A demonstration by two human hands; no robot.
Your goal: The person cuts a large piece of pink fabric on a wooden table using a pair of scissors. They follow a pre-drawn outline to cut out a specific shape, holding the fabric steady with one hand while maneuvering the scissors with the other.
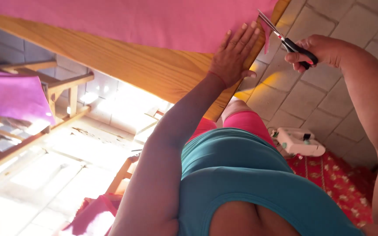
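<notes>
From the head camera we see our left hand (232,54) pressed flat, fingers (246,35) spread and released, on the pink fabric sheet (132,19) lying on the wooden surface (123,65). Our right hand (318,51) is clenched on black-handled metal scissors (285,40), blades open at the fabric's edge. With those fingertips just beside the blades, we judge a slip could nick them or let the fabric shift and the cut wander.

Cloth (132,22) lies on the table (123,65); left hand (232,57) on it, scissors (285,39) just right.

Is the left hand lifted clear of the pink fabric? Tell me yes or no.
No: the left hand lies flat, fingers spread, on the pink fabric while the right hand works the scissors at its edge.
</notes>
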